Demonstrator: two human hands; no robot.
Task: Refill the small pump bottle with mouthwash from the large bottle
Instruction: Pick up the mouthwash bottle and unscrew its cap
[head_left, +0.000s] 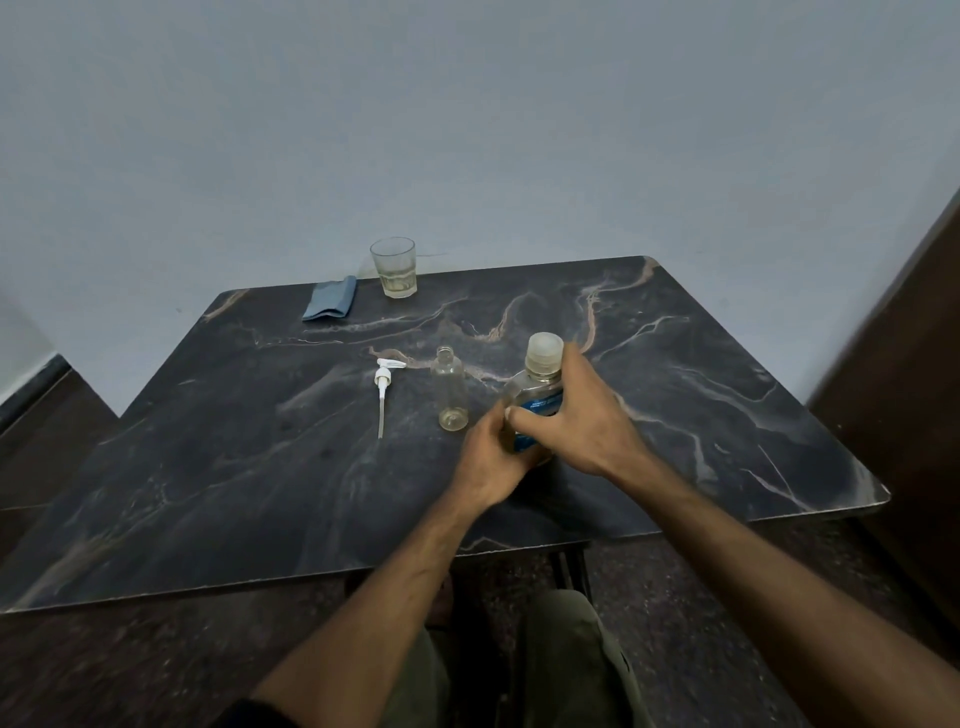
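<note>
The large mouthwash bottle (535, 384), clear with a blue label and a frosted cap on, stands on the dark marble table (260, 441). Both hands wrap its body: my left hand (491, 457) grips low on its left side, my right hand (582, 415) covers the front and right side below the cap. Just left of it stands the small clear bottle (451, 389), upright, open at the neck and nearly empty. Its white pump head with dip tube (383, 395) lies flat on the table further left.
A glass tumbler (394, 267) with a little pale liquid stands at the table's far edge, next to a folded blue cloth (331, 299). A wall rises right behind the table. Dark wood furniture stands at the right edge of view.
</note>
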